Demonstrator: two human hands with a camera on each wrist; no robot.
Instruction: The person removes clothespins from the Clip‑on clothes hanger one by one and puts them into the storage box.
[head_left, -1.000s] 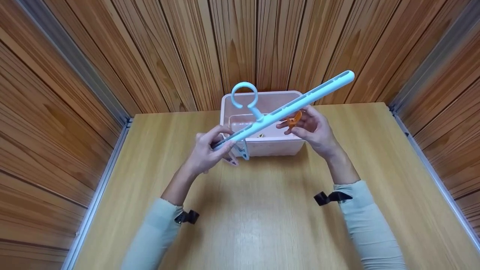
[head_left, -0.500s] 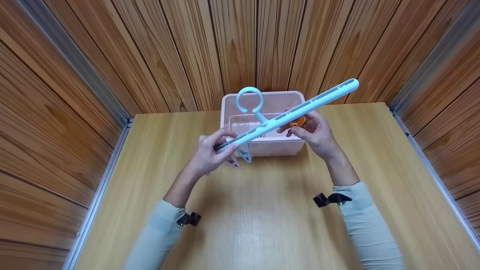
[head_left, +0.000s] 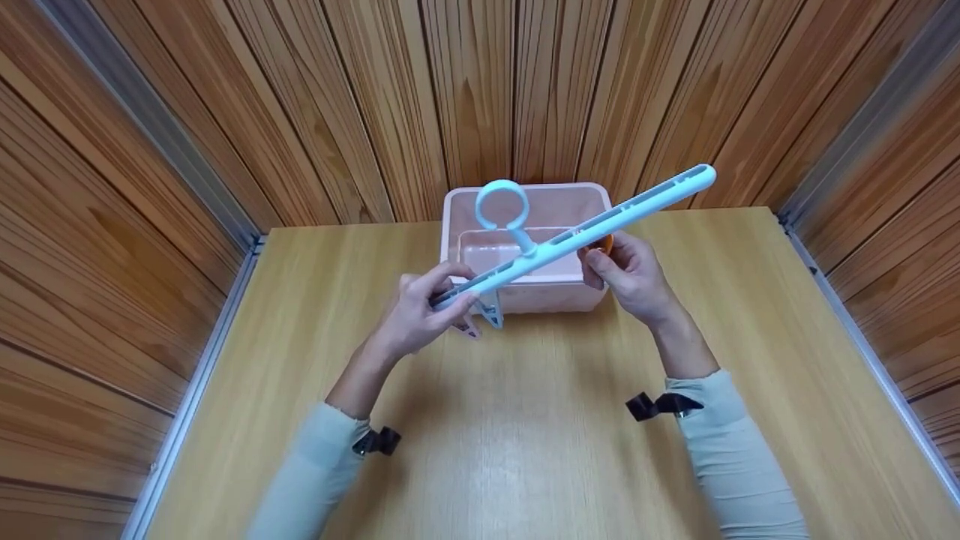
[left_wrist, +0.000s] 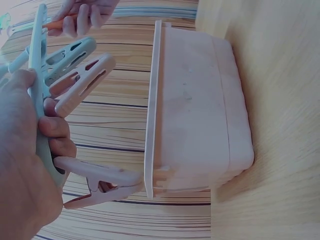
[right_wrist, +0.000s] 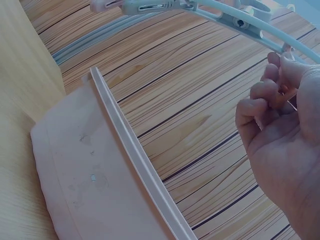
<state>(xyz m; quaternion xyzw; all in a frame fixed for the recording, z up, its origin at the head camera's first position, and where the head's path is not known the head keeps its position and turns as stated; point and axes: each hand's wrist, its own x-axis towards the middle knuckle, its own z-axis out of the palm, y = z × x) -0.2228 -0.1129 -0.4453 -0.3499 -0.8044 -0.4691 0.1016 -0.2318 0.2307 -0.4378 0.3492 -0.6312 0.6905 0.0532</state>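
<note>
My left hand grips a light blue clip hanger near its lower left end. The hanger slants up to the right, its round hook on top. Under the bar, in the left wrist view, hang a blue-green clip, a pink clip and, past my fingers, another pink clip. With thumb and fingers my right hand pinches an orange clip at the underside of the bar's right half. Most of that clip is hidden by the fingers and the bar; whether it is attached I cannot tell.
A pale pink bin stands on the wooden table behind and below the hanger. Inside it is a smaller clear-edged container. Wood-plank walls close off the back and sides.
The hanger has dropped slightly and shifted a little right. My right hand has turned and brought the orange clip up against the bar, its fingers closing more around it.
</note>
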